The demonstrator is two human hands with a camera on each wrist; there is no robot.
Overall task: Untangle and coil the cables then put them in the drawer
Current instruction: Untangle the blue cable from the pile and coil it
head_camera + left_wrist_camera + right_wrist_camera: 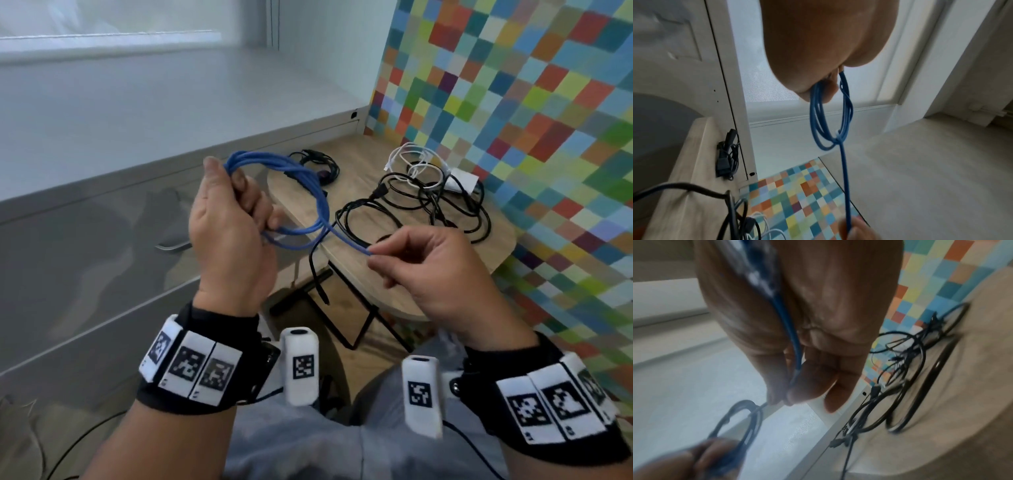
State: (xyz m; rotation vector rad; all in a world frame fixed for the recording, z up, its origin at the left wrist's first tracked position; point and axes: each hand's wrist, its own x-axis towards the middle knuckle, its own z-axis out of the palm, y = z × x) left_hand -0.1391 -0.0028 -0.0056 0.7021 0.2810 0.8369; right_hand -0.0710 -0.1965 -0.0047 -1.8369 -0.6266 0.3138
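My left hand (236,202) grips a blue cable (320,202) wound into several loops, held up above the table's left end. One strand runs from the coil down to my right hand (376,255), which pinches it between thumb and forefinger. In the left wrist view the blue cable (842,123) hangs in loops below my left hand (830,84). In the right wrist view the blue cable (795,345) passes through my right hand (783,397). A grey drawer front with a metal handle (173,246) is shut, left of the table.
On the wooden table (370,274) lie tangled black cables (442,209), a white cable with a charger (428,164) and a small black bundle (322,168). One black cable end (317,274) hangs over the table's front edge. A multicoloured checkered wall (513,102) stands behind it.
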